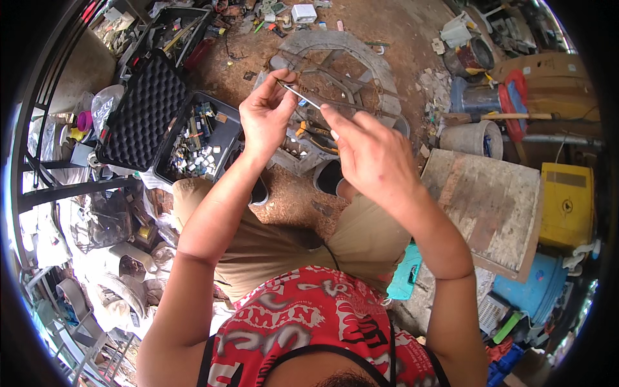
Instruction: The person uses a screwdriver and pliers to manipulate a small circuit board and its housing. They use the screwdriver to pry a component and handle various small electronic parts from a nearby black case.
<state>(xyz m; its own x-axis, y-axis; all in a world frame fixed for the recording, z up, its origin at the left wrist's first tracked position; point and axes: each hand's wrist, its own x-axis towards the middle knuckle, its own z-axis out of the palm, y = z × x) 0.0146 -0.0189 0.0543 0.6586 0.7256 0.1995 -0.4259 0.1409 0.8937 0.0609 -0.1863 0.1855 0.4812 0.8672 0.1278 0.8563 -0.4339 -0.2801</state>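
Note:
My left hand (269, 115) pinches a small, thin piece between thumb and fingers; its kind is too small to tell. In my right hand (375, 150) is a thin metal rod-like tool (305, 97), whose far end meets the small piece at my left fingertips. The tool's handle is hidden by my right hand. Beneath the hands, yellow-and-black pliers (316, 138) lie near my feet. To the left, a black hard case (234, 112) with a foam-lined lid stands open, holding small circuit boards (200, 126) and many small metal-and-plastic pieces (205, 162).
Past my hands a round metal frame (389, 72) lies on the dirt floor. A wooden board (483, 203) is at the right, with a yellow metal box (567, 205) and a bucket (471, 138) beside it. A black tray of tools (169, 29) stands at the upper left.

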